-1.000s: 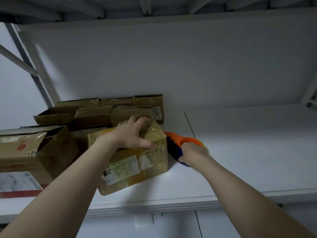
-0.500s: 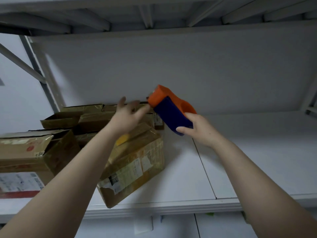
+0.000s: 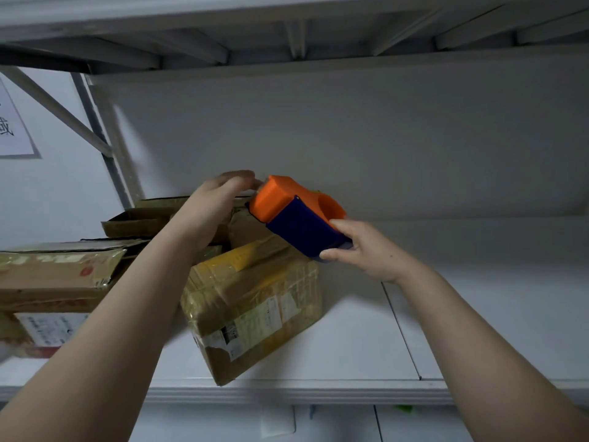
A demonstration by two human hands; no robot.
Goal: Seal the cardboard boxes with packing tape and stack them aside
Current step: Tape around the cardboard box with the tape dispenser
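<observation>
An orange and blue tape dispenser (image 3: 298, 216) is raised above a taped cardboard box (image 3: 255, 301) that sits skewed on the white shelf (image 3: 350, 355). My right hand (image 3: 366, 250) grips the dispenser's blue end. My left hand (image 3: 213, 205) reaches to the dispenser's orange tip, fingers curved at it; whether they pinch tape is hidden by blur. The box carries a shipping label on its near side and yellow tape on top.
A larger open box (image 3: 54, 275) stands at the left, and several more open boxes (image 3: 143, 218) are packed behind it against the back wall. The shelf's front edge (image 3: 287, 393) runs across the bottom. Another shelf's underside (image 3: 287, 27) hangs overhead.
My right hand lifted the dispenser from the shelf beside the box up above it. My left hand left the box top and rose to the dispenser's tip. The view tilted upward.
</observation>
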